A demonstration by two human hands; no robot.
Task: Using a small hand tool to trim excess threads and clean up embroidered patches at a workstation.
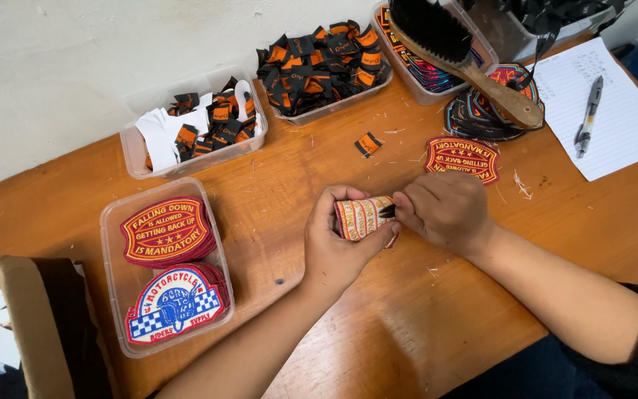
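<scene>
1. Both hands meet over the middle of the table [407, 325]. The left hand [337, 247] cups an embroidered patch [362, 216] from below and behind, thumb on the near edge, fingers [326, 203] curled over the top. The patch sits bent between the two hands, just above the wood.

2. The right hand [444, 210] has its fingertips pinched together on a small black bit [387, 211] at the patch's right edge. It could be a folded label or a tool tip; it's too small to tell.

3. Handling-wise, the patch looks light and thin but fairly stiff. It curves in the grip without folding flat, so it probably springs back. The dense stitching should give decent grip, so it's not slippery. It's not fragile either, though loose threads at the rim could snag.

4. The best hold looks like what's going on now: edges pinched and the palm backing the curve. Grabbing the face flat would likely hide the working edge.

5. Around it: a clear tub [112, 281] at left with two stacks of patches, two tubs of black-and-orange labels [319, 63] further back, and one stray label [368, 143] on the wood.

6. A long-handled brush [474, 66] lies across another tub and a patch pile, a single red patch [464, 157] sits just beyond the right hand, and there's a pen [589, 114] on lined paper at far right. Thread scraps are scattered about.
</scene>
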